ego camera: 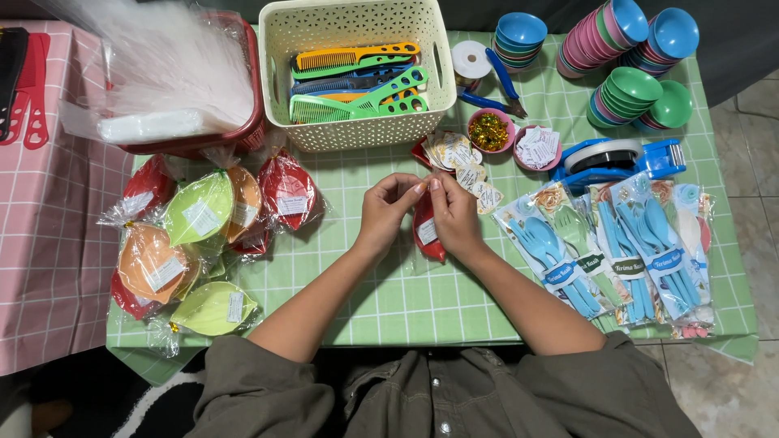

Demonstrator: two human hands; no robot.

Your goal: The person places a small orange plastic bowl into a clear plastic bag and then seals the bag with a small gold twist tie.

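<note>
Hands: left hand (388, 209) and right hand (453, 212) meeting over the green checked table (389, 300), fingertips pinched tight together on the top of a red wrapped bowl (427, 231).
Red wrapped bowl: lying between the wrists, at the middle of the table, half hidden under the right hand.
Wrapped bowls, left: pile of finished packs (195, 235), about nine, in red, orange and pale green; exact count hard to tell.
Cutlery packs, right: four clear packs (625, 243) of spoons and forks, overlapping in a row.
Paper tags: loose heap (458, 158) just beyond the fingers.
Small pink cups: two, one with gold bits (489, 130), one with tags (540, 146).
Tape dispenser: one, blue (621, 158).
Comb basket: one cream basket (357, 134), some six combs inside.
Bowl stacks, far right: five, blue, pink and green (629, 93).
</note>
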